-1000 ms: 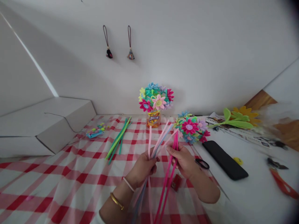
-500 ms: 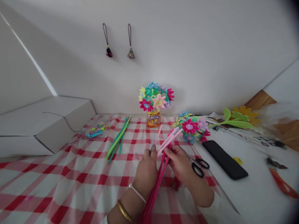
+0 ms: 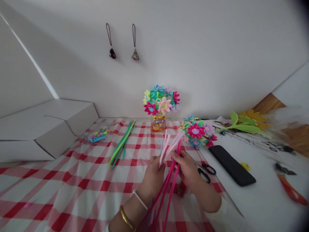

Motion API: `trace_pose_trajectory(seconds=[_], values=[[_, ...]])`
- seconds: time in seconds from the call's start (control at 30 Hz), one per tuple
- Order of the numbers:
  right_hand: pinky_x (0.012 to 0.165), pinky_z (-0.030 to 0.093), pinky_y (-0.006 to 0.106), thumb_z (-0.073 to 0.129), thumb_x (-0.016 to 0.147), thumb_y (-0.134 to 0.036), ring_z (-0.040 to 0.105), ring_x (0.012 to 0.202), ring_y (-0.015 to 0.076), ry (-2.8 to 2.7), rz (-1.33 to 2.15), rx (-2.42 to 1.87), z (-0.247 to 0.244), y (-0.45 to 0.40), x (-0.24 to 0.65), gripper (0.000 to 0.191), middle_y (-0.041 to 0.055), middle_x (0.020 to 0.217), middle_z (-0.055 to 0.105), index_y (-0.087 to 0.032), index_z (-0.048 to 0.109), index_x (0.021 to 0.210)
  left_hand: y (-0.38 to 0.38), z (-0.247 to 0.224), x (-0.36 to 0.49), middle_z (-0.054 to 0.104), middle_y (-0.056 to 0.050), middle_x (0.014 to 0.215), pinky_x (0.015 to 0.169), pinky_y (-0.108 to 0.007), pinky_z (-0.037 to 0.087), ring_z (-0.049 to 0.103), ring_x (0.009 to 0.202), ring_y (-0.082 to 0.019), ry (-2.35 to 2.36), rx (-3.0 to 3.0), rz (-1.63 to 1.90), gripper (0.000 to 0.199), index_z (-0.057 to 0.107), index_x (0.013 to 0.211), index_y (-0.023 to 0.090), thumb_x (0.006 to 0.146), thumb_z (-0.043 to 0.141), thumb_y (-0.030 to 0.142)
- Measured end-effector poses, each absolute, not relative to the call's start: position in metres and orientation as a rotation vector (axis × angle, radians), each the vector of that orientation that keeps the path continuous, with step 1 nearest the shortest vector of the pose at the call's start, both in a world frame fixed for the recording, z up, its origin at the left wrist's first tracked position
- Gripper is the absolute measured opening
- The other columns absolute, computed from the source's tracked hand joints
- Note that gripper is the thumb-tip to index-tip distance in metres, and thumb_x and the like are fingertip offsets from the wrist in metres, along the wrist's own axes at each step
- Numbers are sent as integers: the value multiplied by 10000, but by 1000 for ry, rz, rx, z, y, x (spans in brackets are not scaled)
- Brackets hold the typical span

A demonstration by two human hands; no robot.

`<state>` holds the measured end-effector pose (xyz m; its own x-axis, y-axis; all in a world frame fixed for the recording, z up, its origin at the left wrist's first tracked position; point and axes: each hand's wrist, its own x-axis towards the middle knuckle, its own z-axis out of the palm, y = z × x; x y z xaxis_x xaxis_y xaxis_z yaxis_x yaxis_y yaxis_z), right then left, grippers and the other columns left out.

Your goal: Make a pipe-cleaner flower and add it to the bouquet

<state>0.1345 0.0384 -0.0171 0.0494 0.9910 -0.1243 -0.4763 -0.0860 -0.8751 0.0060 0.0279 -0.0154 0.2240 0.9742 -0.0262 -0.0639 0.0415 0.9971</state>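
My left hand (image 3: 152,180) and my right hand (image 3: 185,169) meet above the checked cloth, and both grip a bundle of chenille pipe cleaners. Pale pink tips (image 3: 167,146) and a thin blue one fan up between my hands. Hot pink lengths (image 3: 166,196) slant down past my wrists toward the bottom of the view. My fingers hide the middle of the bundle. Just right of my right hand lie black-handled scissors (image 3: 205,170). A small red object (image 3: 182,189) sits partly hidden beneath my right wrist.
A red-and-white checked cloth (image 3: 72,183) covers the left of the white table. On it are green pipe cleaners (image 3: 122,145), a bead card (image 3: 98,137), and a can (image 3: 158,123) of pipe-cleaner flowers (image 3: 161,101). A flower bunch (image 3: 196,131), black phone (image 3: 231,165), and red-handled tool (image 3: 291,193) lie right.
My hands have drawn closer and lower than a second ago. The pink stems now sit in one bunch between them, and the scissors have come into full view beside my right hand.
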Motion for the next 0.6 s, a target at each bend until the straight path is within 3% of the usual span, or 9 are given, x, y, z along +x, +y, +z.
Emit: trace_pose_trajectory(seconds=[0.1,0.2,0.33,0.47,0.6], values=[[532,421,214,747,653,-250,533,564,98,-795,1381,-940,-20,39,135,175,-22,667,616,-174,620,747,25,-19,7,527,-53,930,820,-304,412,528,850,-183,1115,1597,1104,429,654,1066,231,727,466,48],[550,445,242,735,656,-271,559,570,123,-800,1377,-962,-19,39,136,174,-2,657,629,-164,615,722,22,-15,7,566,-52,935,803,-297,425,545,864,-184,953,1498,1025,436,604,1151,240,750,516,96],[487,428,232,743,630,-299,538,477,109,-713,1383,-1018,-15,39,139,206,-32,557,599,-165,599,694,23,-6,2,635,-35,800,620,-253,443,550,627,-120,686,983,890,476,543,1215,196,749,631,243],[493,442,239,752,589,-257,582,482,127,-686,1410,-1064,-16,39,140,208,-23,586,638,-162,613,713,27,-7,0,624,-18,628,487,-214,402,531,493,-94,665,703,897,430,605,1106,141,717,680,309],[466,448,264,726,644,-290,556,418,130,-706,1500,-1013,-17,38,138,184,-47,535,605,-182,594,712,28,-11,3,609,-1,550,426,-187,370,515,433,-84,701,657,934,373,614,990,133,661,732,266]])
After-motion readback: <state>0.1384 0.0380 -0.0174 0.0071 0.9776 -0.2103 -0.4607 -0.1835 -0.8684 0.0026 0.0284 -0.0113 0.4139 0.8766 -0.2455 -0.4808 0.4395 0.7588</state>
